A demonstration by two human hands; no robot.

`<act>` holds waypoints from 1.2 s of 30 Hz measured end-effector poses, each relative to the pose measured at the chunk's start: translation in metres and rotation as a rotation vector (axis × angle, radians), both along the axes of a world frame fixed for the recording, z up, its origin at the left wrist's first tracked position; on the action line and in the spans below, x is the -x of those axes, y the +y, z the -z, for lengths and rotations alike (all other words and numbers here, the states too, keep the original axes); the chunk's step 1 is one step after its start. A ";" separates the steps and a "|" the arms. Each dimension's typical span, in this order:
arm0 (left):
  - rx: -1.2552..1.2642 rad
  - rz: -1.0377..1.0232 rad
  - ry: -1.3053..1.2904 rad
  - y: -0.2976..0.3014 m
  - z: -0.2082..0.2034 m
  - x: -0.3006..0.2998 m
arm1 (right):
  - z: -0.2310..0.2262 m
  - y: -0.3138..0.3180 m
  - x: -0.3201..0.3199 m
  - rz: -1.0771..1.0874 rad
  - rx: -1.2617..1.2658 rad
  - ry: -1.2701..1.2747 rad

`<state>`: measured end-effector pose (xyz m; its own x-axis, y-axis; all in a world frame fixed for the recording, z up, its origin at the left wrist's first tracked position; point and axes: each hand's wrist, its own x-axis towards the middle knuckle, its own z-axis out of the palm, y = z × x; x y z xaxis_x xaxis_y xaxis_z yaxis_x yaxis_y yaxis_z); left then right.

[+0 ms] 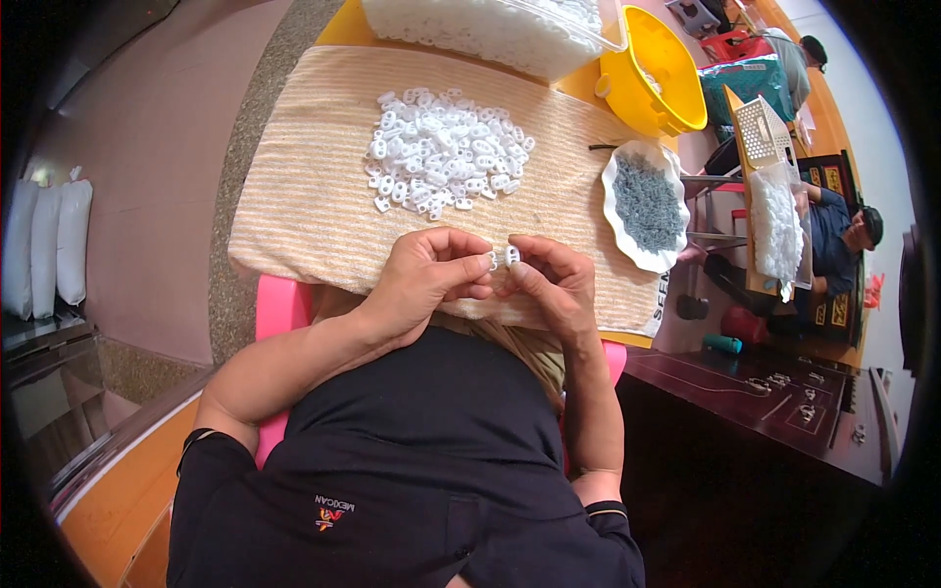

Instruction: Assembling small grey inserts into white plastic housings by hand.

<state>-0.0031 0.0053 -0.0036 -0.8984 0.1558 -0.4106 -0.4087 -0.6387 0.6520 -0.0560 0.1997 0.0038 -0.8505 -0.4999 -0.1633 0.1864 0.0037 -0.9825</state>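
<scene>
Both of my hands are raised over the near edge of a striped cloth (304, 167), fingertips almost meeting. Between the thumb and forefinger of my right hand (557, 282) is a small white oval plastic piece (513, 254) with holes through it. My left hand (429, 274) pinches another small white piece (493, 261), mostly covered by the fingertips. A loose pile of similar white oval pieces (441, 147) lies farther up the cloth. To the right, a white scalloped dish (610, 201) holds many tiny grey-blue pieces (647, 206).
A clear plastic bin (490, 39) of white pieces and a yellow basket (676, 73) stand at the far edge. A short black stick (603, 147) lies near the dish. Other people sit at the right, one by a box of white pieces (777, 230). White sacks (74, 240) stand at left.
</scene>
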 end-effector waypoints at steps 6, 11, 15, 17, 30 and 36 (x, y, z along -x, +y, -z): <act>0.002 0.002 -0.005 0.000 0.000 0.000 | -0.002 -0.002 -0.001 0.021 -0.022 -0.003; 0.012 0.000 -0.015 0.000 -0.001 0.000 | 0.000 -0.005 0.000 0.094 0.004 0.034; 0.017 -0.004 -0.017 -0.001 -0.004 0.000 | 0.007 -0.003 0.001 0.083 0.034 0.141; 0.029 0.003 -0.020 -0.001 -0.005 0.000 | 0.010 -0.003 0.002 0.072 -0.004 0.230; 0.005 -0.009 -0.023 0.000 -0.003 0.000 | -0.035 0.012 0.010 -0.108 -0.701 0.819; 0.014 -0.005 -0.032 0.000 -0.003 0.000 | -0.036 0.005 0.011 -0.168 -0.921 0.836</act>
<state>-0.0026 0.0054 -0.0010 -0.8856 0.1452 -0.4411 -0.4262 -0.6316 0.6476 -0.0666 0.2047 0.0393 -0.7992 -0.5991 0.0489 -0.5608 0.7139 -0.4193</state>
